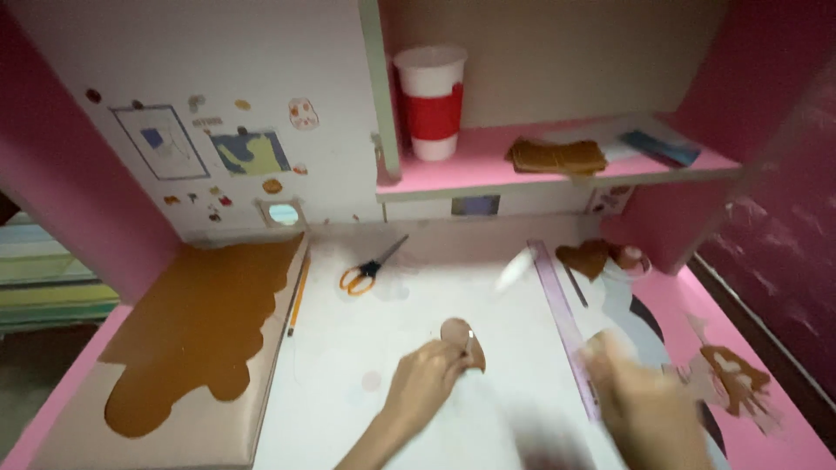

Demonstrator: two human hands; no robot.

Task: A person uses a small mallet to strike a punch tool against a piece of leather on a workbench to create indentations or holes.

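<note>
Left hand [424, 380] pinches a small brown cutout [461, 335] on the white desk [366, 374]; right hand [649, 405] is too blurred to tell its grip, next to a purple ruler [564, 318]. Further back: orange-handled scissors [366, 270], a pencil [298, 300], big brown sheet [200, 331], cup [431, 100] on the pink shelf [488, 178].

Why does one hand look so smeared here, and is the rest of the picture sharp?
Head view: the right hand is streaked by motion blur, its outline lost; the left hand, pinching a small brown cut-out, is only slightly soft. The scissors and red-banded cup read clearly. Light is dim and pinkish, and the picture's edges bend outward.
</note>
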